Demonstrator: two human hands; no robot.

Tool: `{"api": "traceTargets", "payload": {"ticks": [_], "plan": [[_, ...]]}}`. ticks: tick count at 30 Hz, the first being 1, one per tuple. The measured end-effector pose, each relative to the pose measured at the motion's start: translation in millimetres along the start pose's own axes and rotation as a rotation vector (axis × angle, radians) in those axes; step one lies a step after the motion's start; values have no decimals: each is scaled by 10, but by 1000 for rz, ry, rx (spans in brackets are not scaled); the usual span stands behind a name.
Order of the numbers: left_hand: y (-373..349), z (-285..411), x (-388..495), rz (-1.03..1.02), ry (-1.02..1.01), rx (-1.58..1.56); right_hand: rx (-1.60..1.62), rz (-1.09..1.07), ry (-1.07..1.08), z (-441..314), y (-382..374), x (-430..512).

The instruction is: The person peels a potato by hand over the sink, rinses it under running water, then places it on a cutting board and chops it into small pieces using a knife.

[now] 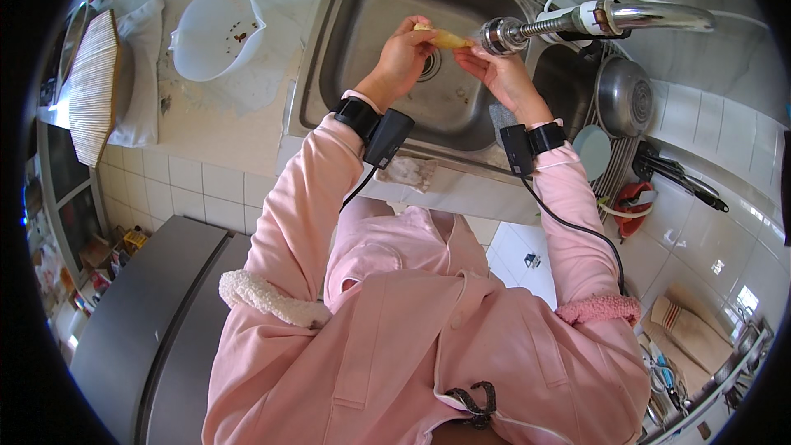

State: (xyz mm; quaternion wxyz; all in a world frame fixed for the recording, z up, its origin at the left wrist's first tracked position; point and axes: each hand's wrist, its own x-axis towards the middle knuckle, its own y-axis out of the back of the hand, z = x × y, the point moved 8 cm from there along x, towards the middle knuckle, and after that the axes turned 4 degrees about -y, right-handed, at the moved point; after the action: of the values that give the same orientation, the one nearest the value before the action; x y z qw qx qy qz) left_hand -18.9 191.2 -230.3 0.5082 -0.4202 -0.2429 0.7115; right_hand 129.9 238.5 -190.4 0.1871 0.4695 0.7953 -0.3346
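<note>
My left hand [401,55] grips the left end of a yellowish piece of root [450,39], which looks like ginger. With its fingertips, my right hand [497,74] holds the root's other end, close under the faucet head [502,36]. What looks like running water shows beside the faucet head, though it is hard to make out. Both hands are over the large basin of a stainless steel sink [364,86], with the drain [429,67] partly hidden below the left hand.
A white plastic bowl [213,52] with small dark spices stands on the left counter [204,123]. A damp cloth [406,173] lies on the sink's front edge. On the right rack are a metal pot [624,96] and a pale green plate [592,151]. A grey refrigerator [148,296] stands lower left.
</note>
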Motion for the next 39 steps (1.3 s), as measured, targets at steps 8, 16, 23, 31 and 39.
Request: {"api": "traceTargets", "payload": {"ticks": [8,16,23,31,39], "plan": [[-38,-41,-11,80,-56,325,-198,56,101,4,130,162],[-2,-117,31,-39,61,-86,246,-79,-58,228,29,262],[7,-107,-55,-78,117,-88,-31,44,17,237,32,263],[-34,-39,-69,-193,190,19,-408,113,238,183,18,239],[-148,-192,-192,-226,333,71,-458,205,239,89,248,254]]}}
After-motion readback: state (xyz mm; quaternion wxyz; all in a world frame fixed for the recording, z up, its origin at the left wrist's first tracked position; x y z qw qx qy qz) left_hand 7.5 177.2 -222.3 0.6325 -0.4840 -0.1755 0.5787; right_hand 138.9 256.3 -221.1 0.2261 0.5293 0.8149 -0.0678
